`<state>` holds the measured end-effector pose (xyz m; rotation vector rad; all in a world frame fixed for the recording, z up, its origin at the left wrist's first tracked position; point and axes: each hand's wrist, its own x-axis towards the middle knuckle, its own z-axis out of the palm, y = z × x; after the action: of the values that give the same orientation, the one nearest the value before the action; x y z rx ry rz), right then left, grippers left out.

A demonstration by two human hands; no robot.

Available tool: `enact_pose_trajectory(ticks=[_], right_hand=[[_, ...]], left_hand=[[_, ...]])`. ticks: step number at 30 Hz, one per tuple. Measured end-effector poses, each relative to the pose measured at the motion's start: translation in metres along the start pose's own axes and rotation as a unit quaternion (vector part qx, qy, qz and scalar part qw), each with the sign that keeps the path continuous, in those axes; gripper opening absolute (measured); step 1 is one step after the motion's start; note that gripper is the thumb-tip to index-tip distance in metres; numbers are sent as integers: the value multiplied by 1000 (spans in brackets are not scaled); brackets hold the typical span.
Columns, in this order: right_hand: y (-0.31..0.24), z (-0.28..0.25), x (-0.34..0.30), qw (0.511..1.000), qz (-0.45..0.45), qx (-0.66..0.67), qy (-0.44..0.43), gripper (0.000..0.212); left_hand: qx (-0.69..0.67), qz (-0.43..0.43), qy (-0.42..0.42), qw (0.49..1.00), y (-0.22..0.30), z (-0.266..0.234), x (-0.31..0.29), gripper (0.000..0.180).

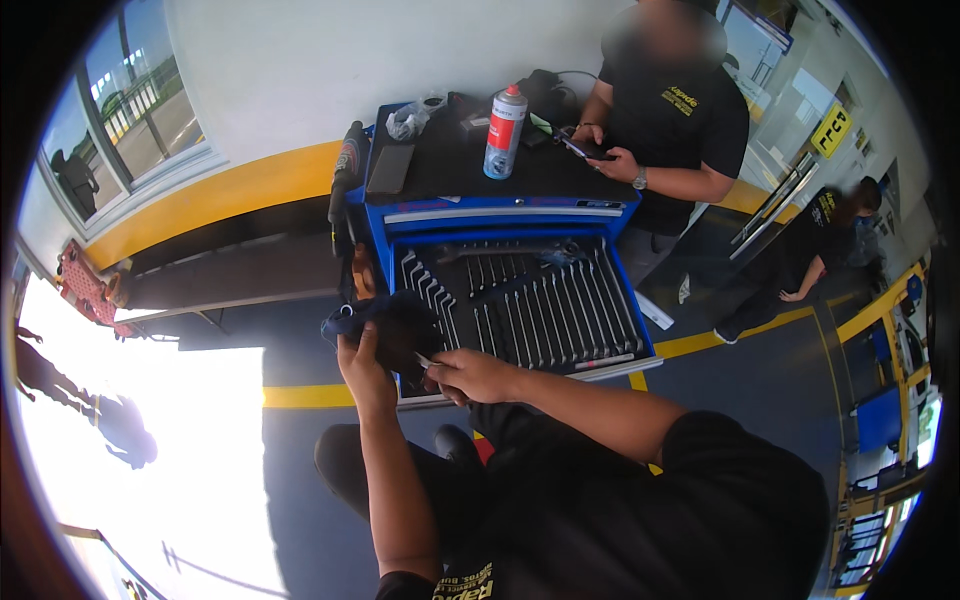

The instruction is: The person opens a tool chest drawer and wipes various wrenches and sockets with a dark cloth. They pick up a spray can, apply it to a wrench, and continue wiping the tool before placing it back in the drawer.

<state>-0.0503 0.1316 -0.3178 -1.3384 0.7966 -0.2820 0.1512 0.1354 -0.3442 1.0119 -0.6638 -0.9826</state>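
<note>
My left hand [368, 372] is closed on a dark, soft cloth [395, 322], which hangs over the left front part of the drawer. My right hand [478, 377] is pinched around a small shiny metal tool [424, 359]. Its tip meets the cloth's lower right edge, and the cloth and fingers hide the rest, so its exact kind is unclear. Just beyond both hands, the open drawer [630, 363] of a blue tool cabinet holds rows of combination wrenches [545, 320] in black foam. Part of the left row is covered by the cloth.
On the cabinet top [440, 170] stand a spray can [505, 132], a phone [390, 169] and crumpled plastic [410, 120]. A long black power tool [345, 185] hangs at the cabinet's left. One person [670, 130] stands behind it holding a device; another [810, 250] is farther right. A bench [220, 270] runs along the wall.
</note>
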Motion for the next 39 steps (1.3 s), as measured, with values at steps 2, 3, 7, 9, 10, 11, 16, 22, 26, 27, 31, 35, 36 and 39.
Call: enact_pose_trajectory(ticks=[2,3,7,9,10,11,16,22,26,27,31,35,36,39], right_hand=[[-5,-5,-12,997,-13,-71,-2,33],[-5,-8,-17,994,-20,-106,-3,33],[-6,-18,-35,992,-6,-129,-12,32],[-4,-32,-44,995,-17,-102,5,31],[-3,-40,-48,996,-21,-89,11,31],[-10,-48,-51,995,-24,-91,28,28],[-49,-88,-73,971,-84,-62,216,25],[-44,-109,-91,940,-139,-28,311,27],[-44,-102,-84,919,-141,-40,366,28],[-46,-100,-82,919,-140,-43,365,29],[-52,-93,-76,919,-133,-95,358,33],[-63,-81,-68,920,-154,-108,344,33],[-64,-82,-66,921,-168,-111,334,32],[-72,-86,-60,921,-201,-116,312,32]], left_hand=[[-119,-28,31,992,9,2,-1,28],[-178,-42,46,982,12,4,-1,28],[-66,-17,12,998,6,3,4,26],[69,5,-22,997,5,2,6,26],[123,9,-44,991,4,2,5,26],[178,13,-58,982,6,1,4,26],[196,-63,-248,947,-1,10,-16,37],[-55,-201,-268,940,-3,35,-37,60],[-115,-269,-239,926,-4,35,-33,45],[-119,-274,-245,922,-8,32,-30,42],[-48,-202,-234,950,-12,29,-28,34],[177,-164,-263,934,-21,34,-32,39],[206,-161,-279,924,-24,36,-36,41],[241,-164,-320,901,-34,47,-45,44]])
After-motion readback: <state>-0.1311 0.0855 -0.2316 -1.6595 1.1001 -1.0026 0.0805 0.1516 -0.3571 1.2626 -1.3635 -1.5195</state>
